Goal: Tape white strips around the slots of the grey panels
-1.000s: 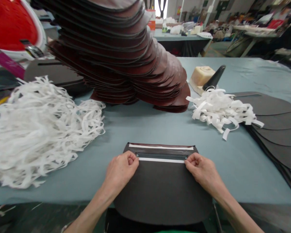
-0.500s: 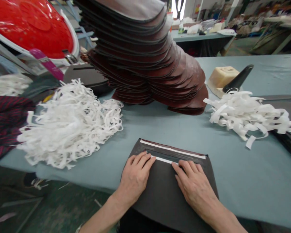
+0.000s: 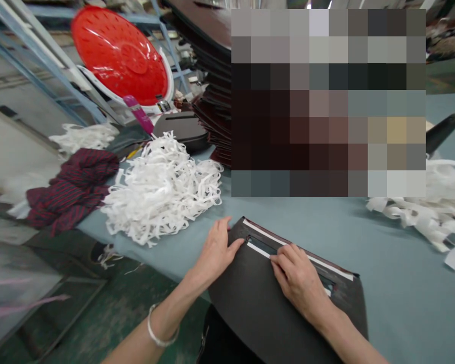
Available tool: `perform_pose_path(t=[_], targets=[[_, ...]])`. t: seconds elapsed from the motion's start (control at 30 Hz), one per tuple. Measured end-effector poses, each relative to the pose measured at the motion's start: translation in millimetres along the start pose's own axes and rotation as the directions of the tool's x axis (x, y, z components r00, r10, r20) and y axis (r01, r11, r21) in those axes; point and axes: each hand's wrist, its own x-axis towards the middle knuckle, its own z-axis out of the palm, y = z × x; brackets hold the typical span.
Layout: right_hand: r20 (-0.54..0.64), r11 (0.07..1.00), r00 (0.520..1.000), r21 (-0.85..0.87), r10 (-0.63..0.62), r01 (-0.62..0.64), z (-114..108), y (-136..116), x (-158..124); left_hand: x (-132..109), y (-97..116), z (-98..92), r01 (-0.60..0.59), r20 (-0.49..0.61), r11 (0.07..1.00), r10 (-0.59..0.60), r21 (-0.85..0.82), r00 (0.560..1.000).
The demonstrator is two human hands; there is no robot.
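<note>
A dark grey sheet panel (image 3: 258, 298), which looks like leather seen from its back, lies at the table's near edge. It has a long narrow slot (image 3: 265, 246) near its far edge. One white tape strip (image 3: 296, 245) runs along that far edge, and another white strip (image 3: 258, 250) borders the slot's near side. My left hand (image 3: 214, 253) is at the panel's left corner, thumb on the panel by the slot's end, fingers spread past the edge. Bent fingers of my right hand (image 3: 298, 273) grip the slot's near edge mid-length, covering part of it.
Beyond the panel on the left is a heap of white strips (image 3: 159, 192); more white strips (image 3: 440, 197) lie right. A stack of brown pieces (image 3: 212, 116) rises behind, partly masked by blurred blocks. Striped cloth (image 3: 74, 189) and a red basin (image 3: 125, 55) are further left.
My left hand has shifted from the slot's near edge to the panel's left corner, its fingers spreading. My right hand has moved along the slot towards its middle. The view has turned left.
</note>
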Motion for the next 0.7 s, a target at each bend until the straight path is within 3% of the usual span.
perform_pose_path(t=[0.13, 0.27, 0.37, 0.47, 0.6, 0.7], targets=[[-0.066, 1.0, 0.998, 0.029, -0.003, 0.005, -3.6, 2.6, -2.2, 7.1, 9.7, -15.1, 0.133, 0.149, 0.958, -0.097, -0.254, 0.984], [-0.11, 0.999, 0.994, -0.045, 0.024, -0.03, -9.7, 7.6, -5.0, 19.3, 16.6, -35.1, 0.141, 0.175, 0.91, -0.077, -0.39, 0.982], [-0.085, 0.993, 0.994, -0.082, 0.073, -0.08, -11.7, 13.4, -9.1, 24.6, 11.8, -37.5, 0.042, 0.023, 0.976, -0.038, -0.215, 0.999], [-0.052, 0.986, 0.994, -0.135, 0.094, -0.1, -11.0, 15.7, -11.0, 15.7, 4.9, -21.9, -0.083, -0.077, 0.996, 0.085, 0.017, 0.993], [-0.049, 0.971, 0.992, -0.2, 0.119, -0.127, -4.2, 7.5, -1.3, -8.0, 3.4, 4.9, -0.168, -0.048, 0.985, 0.171, 0.049, 0.984], [-0.048, 0.965, 0.988, -0.211, 0.146, -0.153, 7.3, -4.6, 17.1, -15.7, 4.5, 11.5, -0.171, -0.095, 0.985, 0.171, 0.005, 0.981]])
